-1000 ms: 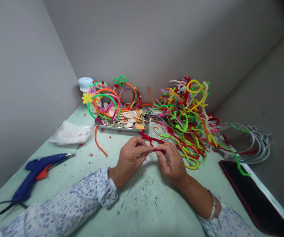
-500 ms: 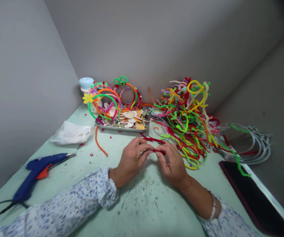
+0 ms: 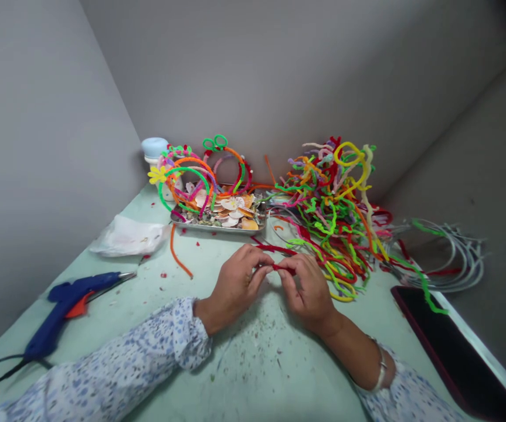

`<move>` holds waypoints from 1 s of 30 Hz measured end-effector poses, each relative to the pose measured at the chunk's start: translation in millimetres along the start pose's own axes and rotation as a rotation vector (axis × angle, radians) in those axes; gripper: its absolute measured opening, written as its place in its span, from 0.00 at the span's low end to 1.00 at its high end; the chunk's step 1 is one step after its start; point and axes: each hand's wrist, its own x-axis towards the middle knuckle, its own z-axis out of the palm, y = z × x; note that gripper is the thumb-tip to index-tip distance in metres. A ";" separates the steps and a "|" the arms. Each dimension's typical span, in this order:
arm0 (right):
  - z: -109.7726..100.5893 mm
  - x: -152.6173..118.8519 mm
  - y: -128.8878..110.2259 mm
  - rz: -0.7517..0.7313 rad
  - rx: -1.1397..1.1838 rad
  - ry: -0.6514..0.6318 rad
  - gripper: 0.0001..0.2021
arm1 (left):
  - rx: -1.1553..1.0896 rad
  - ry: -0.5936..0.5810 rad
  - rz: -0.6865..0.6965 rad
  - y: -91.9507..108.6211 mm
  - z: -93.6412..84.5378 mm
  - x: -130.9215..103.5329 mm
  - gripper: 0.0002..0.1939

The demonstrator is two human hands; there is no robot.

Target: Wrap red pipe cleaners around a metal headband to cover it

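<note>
Between my two hands, a short piece of red pipe cleaner [image 3: 276, 267] shows at the fingertips. My left hand [image 3: 237, 282] pinches one end of it between thumb and forefinger. The other end is closed in the fingers of my right hand [image 3: 305, 287], which hide most of that side. Both hands are held close together over the pale green table [image 3: 270, 375]. Just beyond them lies another red strand, and to the right spreads a tangled heap of coloured pipe cleaners [image 3: 323, 205].
Behind my hands stands a metal tray [image 3: 217, 230] of shells, with pipe-cleaner headbands [image 3: 186, 170] over it. At left are a blue glue gun [image 3: 65, 305] and a white plastic bag [image 3: 127, 235]. Coiled wire [image 3: 459, 258] and a dark phone-like slab [image 3: 450, 351] lie at right.
My hands stay in nearly the same place, with only a slight shift of the left fingers around the red pipe cleaner. Nothing else has visibly moved.
</note>
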 end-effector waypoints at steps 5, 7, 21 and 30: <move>0.2 0.5 -0.2 -0.003 -0.016 -0.005 0.06 | 0.029 -0.045 -0.021 0.6 -1.3 0.8 0.07; 0.2 0.9 0.4 -0.007 -0.018 -0.012 0.06 | 0.054 -0.070 -0.030 1.8 -1.8 1.3 0.08; -1.5 0.9 0.6 -0.010 -0.001 -0.026 0.05 | -0.005 -0.187 -0.104 6.2 -5.9 4.5 0.08; -0.3 0.7 2.2 0.005 -0.007 -0.016 0.05 | 0.010 -0.178 -0.113 7.1 -7.1 4.7 0.10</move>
